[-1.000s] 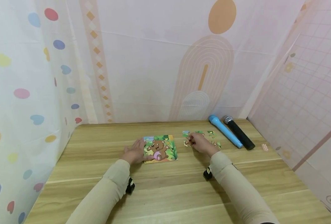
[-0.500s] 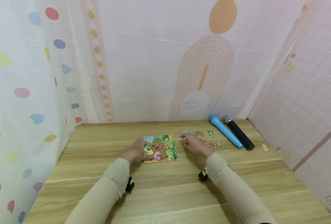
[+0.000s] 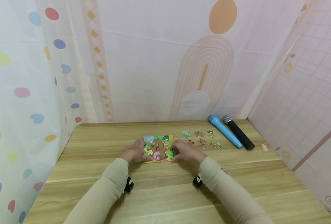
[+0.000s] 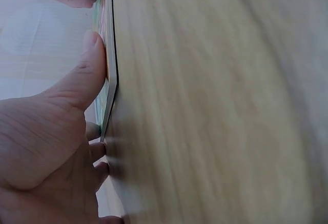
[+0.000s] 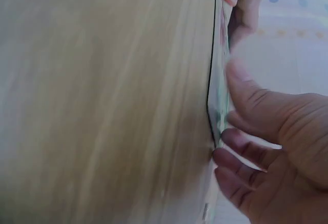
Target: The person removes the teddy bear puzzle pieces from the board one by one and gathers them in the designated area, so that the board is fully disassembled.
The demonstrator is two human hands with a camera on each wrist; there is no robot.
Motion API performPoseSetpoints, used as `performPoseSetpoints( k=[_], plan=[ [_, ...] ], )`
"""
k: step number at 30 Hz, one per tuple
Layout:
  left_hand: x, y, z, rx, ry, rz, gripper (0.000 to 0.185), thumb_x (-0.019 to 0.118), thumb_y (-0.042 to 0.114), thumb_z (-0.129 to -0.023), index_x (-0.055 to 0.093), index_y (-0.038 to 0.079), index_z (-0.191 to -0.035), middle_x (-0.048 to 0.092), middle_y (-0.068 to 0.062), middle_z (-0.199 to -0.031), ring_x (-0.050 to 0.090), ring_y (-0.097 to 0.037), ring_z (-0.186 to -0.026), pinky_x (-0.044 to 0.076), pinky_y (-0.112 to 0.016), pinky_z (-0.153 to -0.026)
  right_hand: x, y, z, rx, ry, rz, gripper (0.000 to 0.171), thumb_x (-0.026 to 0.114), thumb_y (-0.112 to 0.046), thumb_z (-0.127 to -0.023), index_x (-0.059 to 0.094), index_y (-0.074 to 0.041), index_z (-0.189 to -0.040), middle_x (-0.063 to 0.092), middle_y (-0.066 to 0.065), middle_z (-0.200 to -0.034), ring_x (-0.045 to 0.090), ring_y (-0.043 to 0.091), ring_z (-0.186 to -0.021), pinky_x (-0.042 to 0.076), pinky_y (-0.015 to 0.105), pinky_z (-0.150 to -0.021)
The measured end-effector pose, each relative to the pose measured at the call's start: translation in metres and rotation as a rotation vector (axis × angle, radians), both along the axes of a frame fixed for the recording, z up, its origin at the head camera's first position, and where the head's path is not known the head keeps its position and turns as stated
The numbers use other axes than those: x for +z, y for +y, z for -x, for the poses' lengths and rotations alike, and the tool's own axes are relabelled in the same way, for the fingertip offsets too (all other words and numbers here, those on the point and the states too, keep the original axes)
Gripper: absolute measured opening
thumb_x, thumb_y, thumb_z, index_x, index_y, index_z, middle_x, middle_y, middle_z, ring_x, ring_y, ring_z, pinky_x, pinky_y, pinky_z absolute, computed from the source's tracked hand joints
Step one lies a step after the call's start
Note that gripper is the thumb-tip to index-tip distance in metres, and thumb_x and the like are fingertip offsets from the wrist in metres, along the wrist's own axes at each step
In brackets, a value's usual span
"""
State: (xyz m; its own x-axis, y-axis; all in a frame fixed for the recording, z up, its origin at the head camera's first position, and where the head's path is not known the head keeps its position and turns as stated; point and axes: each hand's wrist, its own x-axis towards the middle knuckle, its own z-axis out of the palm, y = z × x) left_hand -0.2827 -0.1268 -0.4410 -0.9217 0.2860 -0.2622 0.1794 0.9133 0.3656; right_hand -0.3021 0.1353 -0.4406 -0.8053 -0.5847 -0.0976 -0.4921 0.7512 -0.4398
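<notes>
A square bear jigsaw puzzle (image 3: 158,147) lies flat on the wooden table. My left hand (image 3: 134,151) rests at its left side; in the left wrist view the thumb (image 4: 87,75) lies along the puzzle's edge, the other fingers beside the far part. At the right side, my right hand (image 3: 186,151) spreads thumb and fingers about the edge. The right wrist view has its thumb (image 5: 251,90) and loosely bent fingers close to the puzzle (image 5: 221,80), with no piece visible between them. Whether those fingertips touch it is unclear. Several loose puzzle pieces (image 3: 199,133) lie to the right in two rows.
A blue microphone (image 3: 225,131) and a black one (image 3: 239,133) lie side by side at the table's back right. A small pink checked patch (image 3: 264,147) is near the right edge. Patterned cloth (image 3: 143,62) hangs behind the table (image 3: 159,196).
My right hand has moved left from the loose pieces to the puzzle's right edge, uncovering the nearest pieces. The left hand stays at the left edge.
</notes>
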Motion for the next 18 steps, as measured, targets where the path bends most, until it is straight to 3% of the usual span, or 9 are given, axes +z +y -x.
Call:
performPoseSetpoints(
  k=[10, 18],
  plan=[
    [-0.004, -0.004, 0.003, -0.018, -0.009, -0.011, 0.104, 0.067, 0.057, -0.083, 0.015, 0.002, -0.154, -0.001, -0.018, -0.162, 0.004, -0.037, -0.148, 0.004, -0.072, -0.109, -0.001, -0.006, -0.004, -0.014, 0.035, -0.060, 0.049, 0.077, -0.029, -0.081, 0.059, -0.004, -0.118, 0.050, 0.007, -0.120, 0.053, 0.018, -0.103, 0.048, 0.034, -0.088],
    [-0.023, -0.009, 0.013, -0.026, -0.008, -0.028, 0.109, 0.065, 0.064, -0.080, 0.013, 0.005, -0.155, -0.005, -0.013, -0.162, 0.000, -0.034, -0.149, 0.000, -0.072, -0.108, -0.004, -0.007, -0.004, 0.009, 0.052, -0.070, 0.045, 0.076, -0.027, -0.083, 0.058, -0.003, -0.116, 0.049, 0.005, -0.118, 0.051, 0.015, -0.098, 0.048, 0.030, -0.086]
  ],
)
